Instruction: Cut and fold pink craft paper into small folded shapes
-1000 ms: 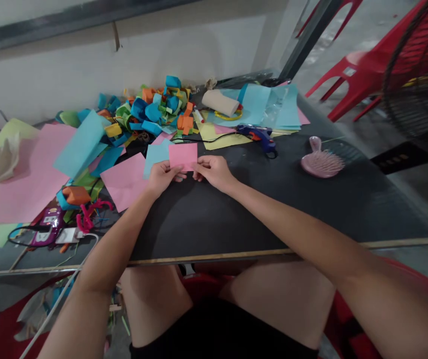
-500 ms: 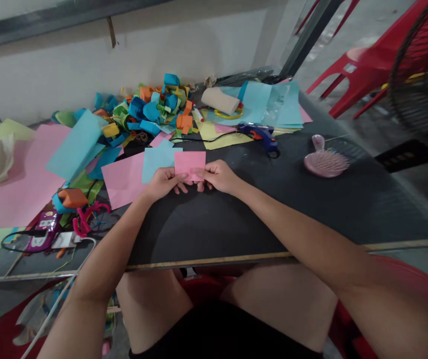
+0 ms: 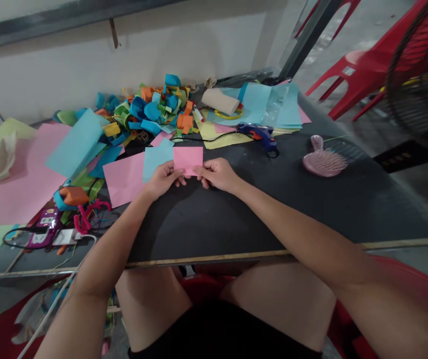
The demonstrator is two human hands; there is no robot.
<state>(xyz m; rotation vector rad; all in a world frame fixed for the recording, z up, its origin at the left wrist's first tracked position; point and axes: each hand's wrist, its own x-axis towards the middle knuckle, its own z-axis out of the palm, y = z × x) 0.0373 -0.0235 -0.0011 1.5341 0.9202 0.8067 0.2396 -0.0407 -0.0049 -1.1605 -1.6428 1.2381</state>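
Observation:
A small pink sheet of paper (image 3: 187, 158) is held up over the dark table (image 3: 214, 224) between both hands. My left hand (image 3: 164, 178) pinches its lower left corner, thumb in front and fingers behind. At the lower right corner, my right hand (image 3: 217, 173) grips it the same way. Behind my left hand lies a light blue sheet (image 3: 154, 158), partly covered by the pink paper. A larger pink sheet (image 3: 124, 178) rests to the left of it.
Folded coloured paper pieces (image 3: 154, 109) are heaped against the wall. A blue glue gun (image 3: 261, 137) with a black cord lies behind my right hand. A pink hairbrush (image 3: 324, 162) is at the right, near a fan (image 3: 423, 75). Pink pipe cleaners (image 3: 85, 217) lie left.
Both hands have raised the small pink paper slightly away from me. My fingers underneath are drawn in more, and the grip stays at the lower corners.

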